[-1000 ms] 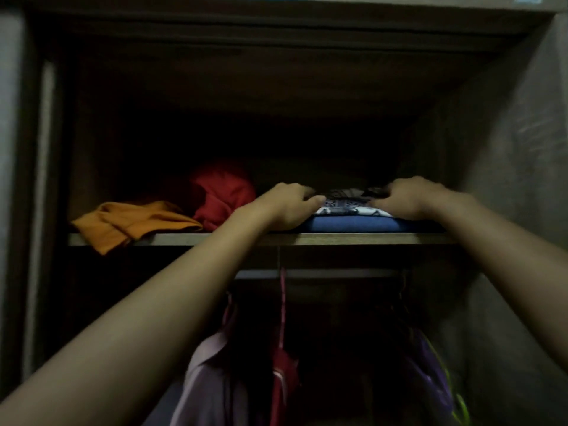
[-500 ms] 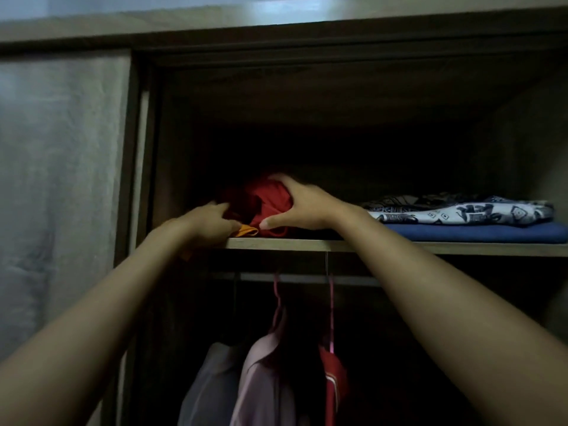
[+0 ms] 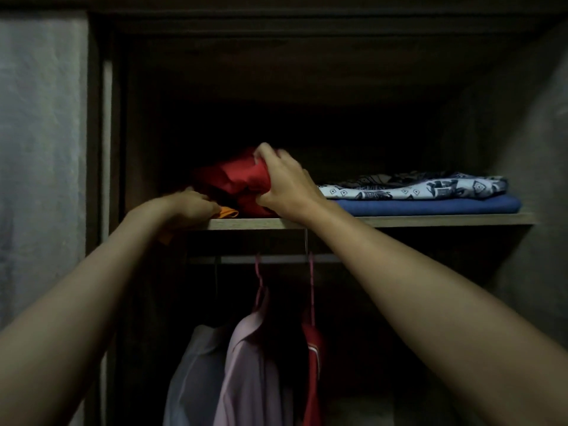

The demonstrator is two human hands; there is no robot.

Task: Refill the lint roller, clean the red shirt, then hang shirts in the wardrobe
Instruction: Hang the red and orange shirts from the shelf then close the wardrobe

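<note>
- Here, a crumpled red shirt [image 3: 236, 182] sits on the wardrobe shelf [image 3: 430, 220], bunched between the two hands.
- The right hand [image 3: 282, 186] grasps the shirt from its right side, fingers curled over the top of the cloth and thumb tucked in below.
- The left hand [image 3: 190, 207] lies lower, at the shelf's front edge, its fingers closed on an orange cloth [image 3: 227, 213] just beside the red shirt; a bit of the orange fabric shows beneath the wrist.
- To the right of the right hand, a patterned white-and-dark garment [image 3: 424, 187] lies folded on top of a folded blue one [image 3: 430, 206], both on the same shelf.
- Below the hands, a rail [image 3: 276, 259] carries hangers with a grey shirt [image 3: 193, 373], a pale pink shirt [image 3: 249, 370] and a red garment with white trim [image 3: 312, 364].
- Left of the left forearm stands a pale wardrobe panel [image 3: 40, 149].
</note>
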